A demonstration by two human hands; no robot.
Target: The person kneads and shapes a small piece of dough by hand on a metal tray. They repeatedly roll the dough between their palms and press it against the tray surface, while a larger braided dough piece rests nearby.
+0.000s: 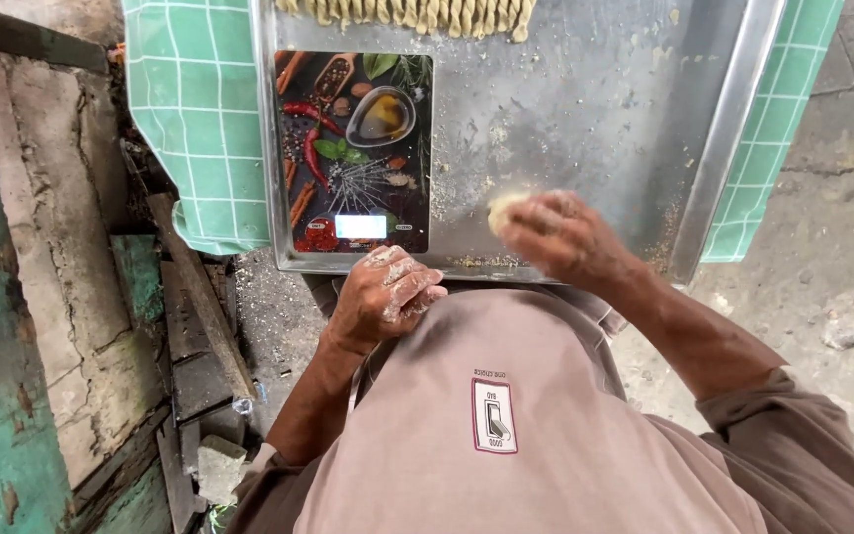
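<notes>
From my feed, the right hand (557, 235) is blurred over the near part of the flour-dusted steel tray (625, 109), fingers curled around a small pale lump of dough (502, 211) that shows at its left edge; the grip looks closed on the dough, with the lump at or just above the tray surface, I cannot tell which. The left hand (385, 295) rests at the tray's near rim, loosely curled, holding nothing, its knuckles and fingers caked with flour. The two hands are apart, the left lower and nearer the body.

Just beyond the left hand, lying flat on the tray's left part, is a rectangular glass kitchen scale printed with spices and chillies (353, 148), its small display lit white. At the tray's far edge runs a row of pale twisted dough sticks (417, 14), only partly in view. Crumbs and flour are scattered across the bare metal.

Under the tray hangs a green cloth with a white grid pattern (195, 109), showing on both sides. Left of it stands a weathered wall with peeling green paint (12, 297), with worn wooden planks (200, 316) leaning beside it. The ground to the right is stained grey concrete (832, 237). The person wears a dusty pink shirt (506, 445).
</notes>
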